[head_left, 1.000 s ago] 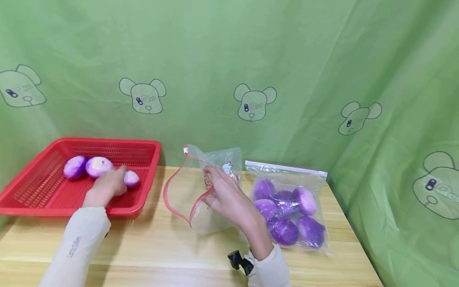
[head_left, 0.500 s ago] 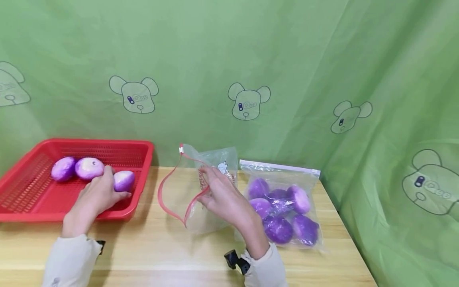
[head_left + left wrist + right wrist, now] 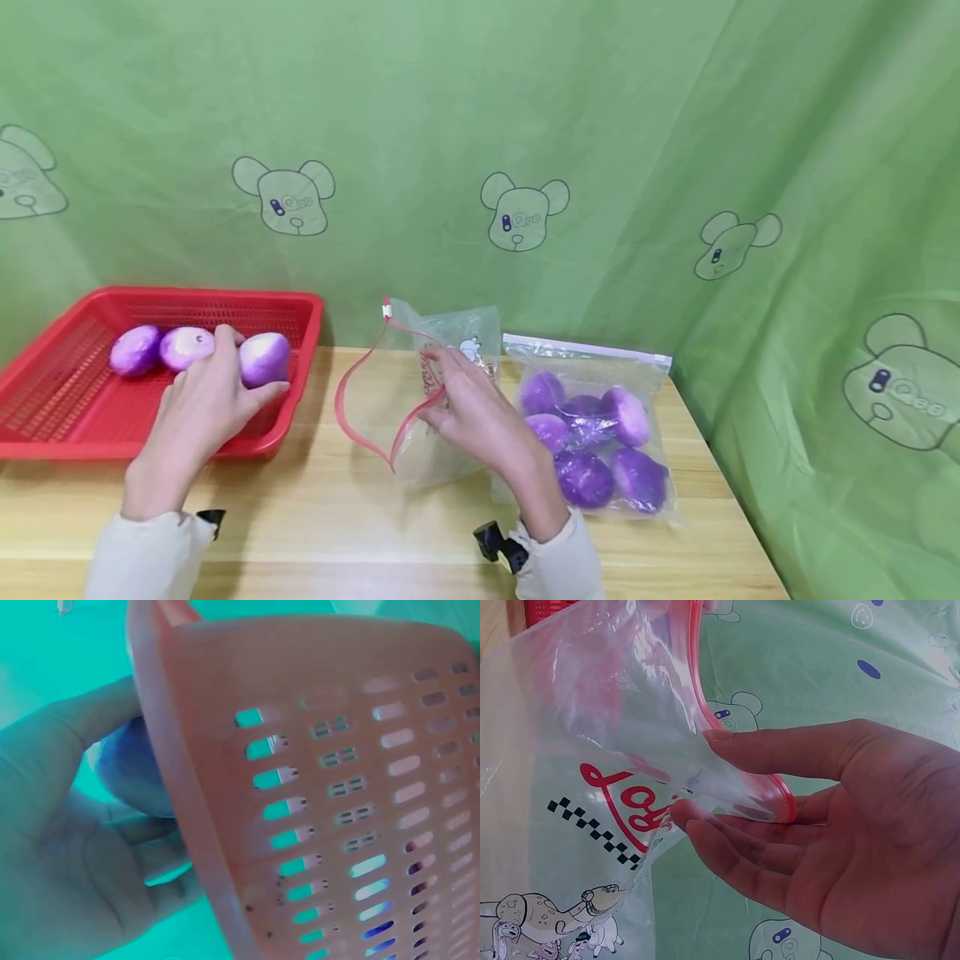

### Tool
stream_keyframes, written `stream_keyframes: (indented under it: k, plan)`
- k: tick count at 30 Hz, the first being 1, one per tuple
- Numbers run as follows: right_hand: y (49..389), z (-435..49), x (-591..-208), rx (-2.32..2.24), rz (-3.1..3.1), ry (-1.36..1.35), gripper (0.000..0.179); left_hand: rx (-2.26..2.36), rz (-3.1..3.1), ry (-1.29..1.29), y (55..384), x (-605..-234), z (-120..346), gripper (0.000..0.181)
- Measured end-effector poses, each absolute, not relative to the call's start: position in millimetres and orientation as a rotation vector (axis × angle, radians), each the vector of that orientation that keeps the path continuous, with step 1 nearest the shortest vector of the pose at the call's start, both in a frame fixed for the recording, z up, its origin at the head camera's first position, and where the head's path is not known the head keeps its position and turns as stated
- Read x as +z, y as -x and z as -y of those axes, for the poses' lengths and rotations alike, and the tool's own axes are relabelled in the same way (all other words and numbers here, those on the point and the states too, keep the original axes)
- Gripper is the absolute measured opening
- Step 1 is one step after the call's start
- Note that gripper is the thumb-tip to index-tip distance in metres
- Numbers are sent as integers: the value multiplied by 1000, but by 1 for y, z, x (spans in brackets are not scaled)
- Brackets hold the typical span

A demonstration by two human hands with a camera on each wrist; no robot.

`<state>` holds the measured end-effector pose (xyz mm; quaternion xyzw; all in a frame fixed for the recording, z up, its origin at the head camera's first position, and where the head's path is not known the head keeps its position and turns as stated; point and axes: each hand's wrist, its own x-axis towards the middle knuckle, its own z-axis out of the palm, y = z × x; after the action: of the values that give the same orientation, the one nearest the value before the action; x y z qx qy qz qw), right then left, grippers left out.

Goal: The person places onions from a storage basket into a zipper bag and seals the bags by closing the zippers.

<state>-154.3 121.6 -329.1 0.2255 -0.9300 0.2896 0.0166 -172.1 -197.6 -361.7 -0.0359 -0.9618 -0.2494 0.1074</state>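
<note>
My left hand (image 3: 204, 398) grips a round purple-and-white onion-like vegetable (image 3: 264, 360) over the right part of the red basket (image 3: 309, 367). In the left wrist view, the vegetable (image 3: 133, 769) shows between thumb and fingers, partly hidden by the basket's rim (image 3: 169, 761). Two more such vegetables (image 3: 135, 350) lie in the basket to the left of that hand. My right hand (image 3: 480, 408) pinches the edge of a clear zip bag (image 3: 450, 467) with a red-lined mouth, which gapes toward the basket. The right wrist view shows the bag's red edge (image 3: 784, 801) between thumb and fingers.
A zipped clear bag (image 3: 600, 442) with a white top strip lies to the right, holding several purple vegetables. Behind the wooden table (image 3: 337, 533) hangs a green curtain (image 3: 420, 108) with bear-head prints, which also runs along the right side.
My left hand has taken hold of the vegetable at the basket's right side and raised it a little. My right hand keeps its pinch on the red-edged bag, almost still.
</note>
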Motion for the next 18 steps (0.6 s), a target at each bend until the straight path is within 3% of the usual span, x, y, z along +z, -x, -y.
stream_keyframes:
  k: [18]
  plan:
    - [157, -127, -328, 895, 2871, -703, 76, -844, 2415, 326, 151, -336, 160, 61]
